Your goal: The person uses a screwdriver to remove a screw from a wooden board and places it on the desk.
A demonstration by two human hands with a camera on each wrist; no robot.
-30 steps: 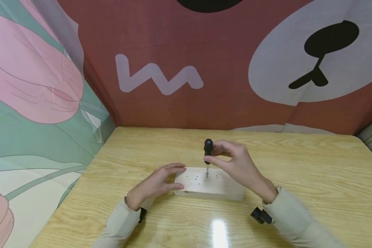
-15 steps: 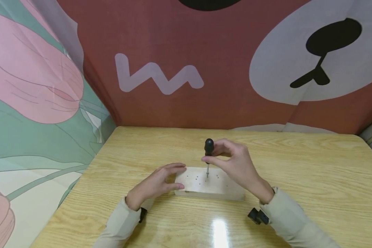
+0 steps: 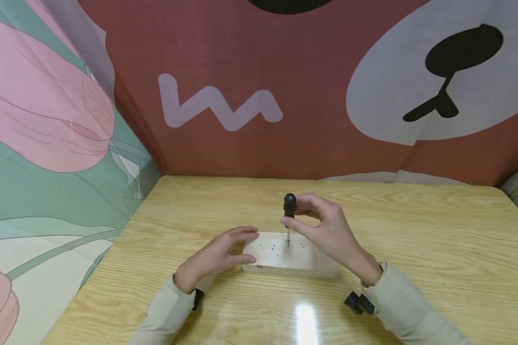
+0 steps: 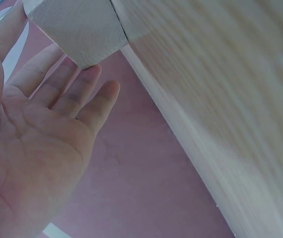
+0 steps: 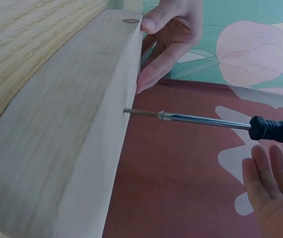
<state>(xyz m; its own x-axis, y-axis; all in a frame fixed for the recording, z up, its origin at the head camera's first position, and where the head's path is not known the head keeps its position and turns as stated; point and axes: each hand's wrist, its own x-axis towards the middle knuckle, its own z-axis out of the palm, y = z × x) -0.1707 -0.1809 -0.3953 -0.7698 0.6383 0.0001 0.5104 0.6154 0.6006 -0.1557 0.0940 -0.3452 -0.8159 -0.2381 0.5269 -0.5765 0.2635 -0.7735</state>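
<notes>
A pale wooden block (image 3: 300,269) with several small dark holes or screw heads in its top lies on the table. My left hand (image 3: 217,253) holds its left end, thumb at the near edge and fingers at the far edge. The fingers (image 4: 77,94) reach past the block's end face (image 4: 77,32) in the left wrist view. My right hand (image 3: 330,232) pinches the black handle of a screwdriver (image 3: 290,205), which stands upright over the block. At the screwdriver's tip is a threaded screw (image 5: 143,113), its point against the block's top and most of its thread showing.
The wood-grain table (image 3: 436,239) extends on all sides of the block. A red printed cloth (image 3: 311,143) hangs behind the table, and a floral cloth (image 3: 69,201) hangs at the left. Dark wrist cameras (image 3: 359,303) sit below the sleeves.
The right wrist has shifted slightly left, and its thumb has moved a little on the screwdriver handle. The left hand and the block stay in place.
</notes>
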